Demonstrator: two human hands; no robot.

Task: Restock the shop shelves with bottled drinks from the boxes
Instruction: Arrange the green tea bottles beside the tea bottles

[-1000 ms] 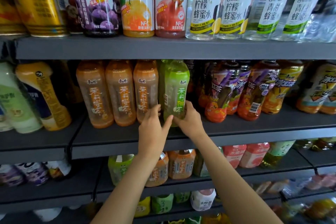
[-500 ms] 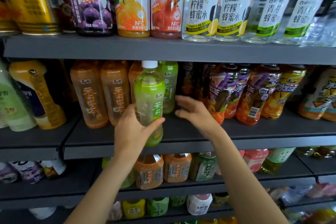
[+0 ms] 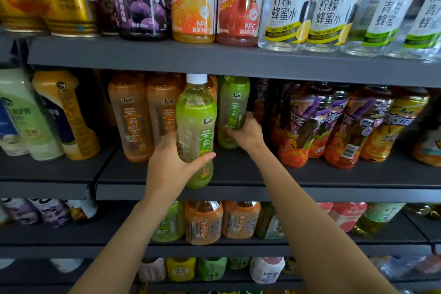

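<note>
My left hand (image 3: 170, 162) grips a green-labelled tea bottle (image 3: 196, 122) with a white cap, held upright just in front of the middle shelf (image 3: 310, 174). Its cap reaches the underside of the shelf above. My right hand (image 3: 247, 132) is wrapped around the lower part of a second green tea bottle (image 3: 233, 105) that stands further back on the same shelf. Orange-labelled tea bottles (image 3: 130, 114) stand in a row left of both hands.
Dark iced-tea bottles (image 3: 300, 126) crowd the shelf right of my right hand. The top shelf (image 3: 214, 55) carries juice bottles and clear honey-water bottles. Lower shelves (image 3: 238, 248) hold more orange and green tea. Pale drink bottles (image 3: 23, 114) stand at far left.
My left hand pulled the front green bottle off the shelf toward me and to the left. My right hand let go of it and closed on the green bottle behind.
</note>
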